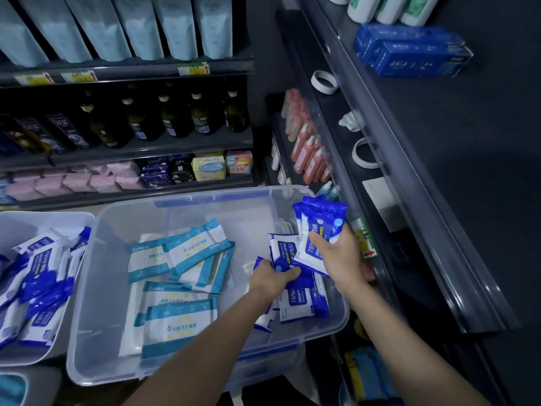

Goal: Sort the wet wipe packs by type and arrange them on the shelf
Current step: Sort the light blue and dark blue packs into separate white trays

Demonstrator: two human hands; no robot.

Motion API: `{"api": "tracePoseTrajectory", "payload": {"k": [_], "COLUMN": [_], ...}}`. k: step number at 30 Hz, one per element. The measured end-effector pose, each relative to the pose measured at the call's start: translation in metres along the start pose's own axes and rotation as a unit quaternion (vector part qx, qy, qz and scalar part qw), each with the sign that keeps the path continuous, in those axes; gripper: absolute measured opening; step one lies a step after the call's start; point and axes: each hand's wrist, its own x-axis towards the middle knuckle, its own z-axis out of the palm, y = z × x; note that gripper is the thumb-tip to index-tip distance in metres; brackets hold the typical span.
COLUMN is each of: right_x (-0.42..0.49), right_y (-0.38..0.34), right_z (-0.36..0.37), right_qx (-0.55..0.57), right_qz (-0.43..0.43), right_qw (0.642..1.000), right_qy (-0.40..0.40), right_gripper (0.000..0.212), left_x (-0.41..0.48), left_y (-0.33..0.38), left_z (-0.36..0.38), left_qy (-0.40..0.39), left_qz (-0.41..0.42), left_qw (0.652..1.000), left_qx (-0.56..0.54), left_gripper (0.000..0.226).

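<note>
Several blue alcohol packs point(319, 227) are clutched in the right hand point(341, 259), above the clear bin's point(205, 197) right side, just beside the shelf point(439, 171). The left hand point(273, 278) grips another blue pack point(282, 250) inside the bin. Teal packs point(187, 253) lie in the bin's left half, and the white bin point(44, 218) holds more blue ones. I see no wipes on the shelf, so most of the work seems left.
</note>
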Motion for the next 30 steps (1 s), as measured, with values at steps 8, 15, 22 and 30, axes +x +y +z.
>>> {"api": "tracePoseTrajectory", "payload": {"k": [8, 15, 22, 30], "right_x": [0.001, -0.005, -0.041, -0.073], "right_y": [0.002, 0.000, -0.047, -0.112], "right_z": [0.003, 0.007, 0.034, 0.118], "right_qx": [-0.009, -0.094, -0.130, 0.086], "right_qz": [-0.001, -0.058, -0.173, -0.038], "right_qw": [1.000, 0.994, 0.975, 0.987], "right_qy": [0.006, 0.024, -0.045, -0.128], "right_gripper": [0.025, 0.030, 0.028, 0.016], "left_x": [-0.012, -0.025, -0.056, -0.102], "left_y": [-0.002, -0.006, 0.000, 0.004], "left_z": [0.004, -0.047, -0.112, -0.199], "left_qy": [-0.006, 0.068, 0.127, 0.222], "left_qz": [0.048, 0.059, 0.143, 0.229], "left_qw": [0.998, 0.983, 0.973, 0.933], "left_qx": [-0.044, -0.162, -0.131, -0.169], "left_gripper": [0.028, 0.030, 0.024, 0.028]}}
